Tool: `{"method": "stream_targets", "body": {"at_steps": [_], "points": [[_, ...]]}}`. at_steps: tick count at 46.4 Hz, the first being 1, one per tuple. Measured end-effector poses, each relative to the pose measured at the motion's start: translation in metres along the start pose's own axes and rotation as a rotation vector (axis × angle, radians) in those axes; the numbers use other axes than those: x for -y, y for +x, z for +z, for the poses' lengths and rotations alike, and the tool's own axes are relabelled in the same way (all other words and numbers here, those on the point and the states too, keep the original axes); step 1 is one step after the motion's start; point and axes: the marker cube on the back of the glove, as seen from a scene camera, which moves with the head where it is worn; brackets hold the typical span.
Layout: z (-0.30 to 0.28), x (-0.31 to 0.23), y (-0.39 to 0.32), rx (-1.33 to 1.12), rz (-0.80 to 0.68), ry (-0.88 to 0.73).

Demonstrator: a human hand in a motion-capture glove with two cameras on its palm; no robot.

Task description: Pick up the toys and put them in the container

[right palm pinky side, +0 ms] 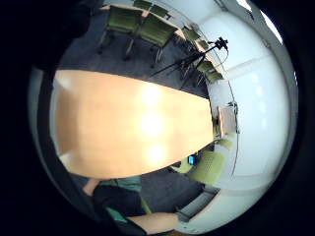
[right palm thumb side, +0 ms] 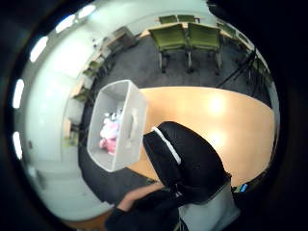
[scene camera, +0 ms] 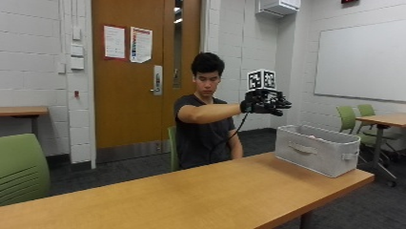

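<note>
Pink toys (right palm thumb side: pixel 109 136) inside grey container (scene camera: pixel 317 149) (table's end).

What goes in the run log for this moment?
right hand: raised above container, holding nothing seen | container: at table end, toys inside | tabletop: no toys visible

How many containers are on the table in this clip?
1. A grey container with side handles stands at the far end of the table, below the raised gloved right hand. Pink and white toys lie inside it.
</note>
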Motion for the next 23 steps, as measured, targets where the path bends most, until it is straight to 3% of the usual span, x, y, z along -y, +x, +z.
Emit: {"method": "stream_targets", "body": {"at_steps": [23], "points": [[0.018, -0.028, 0.073, -0.03, 0.099, -0.009]]}}
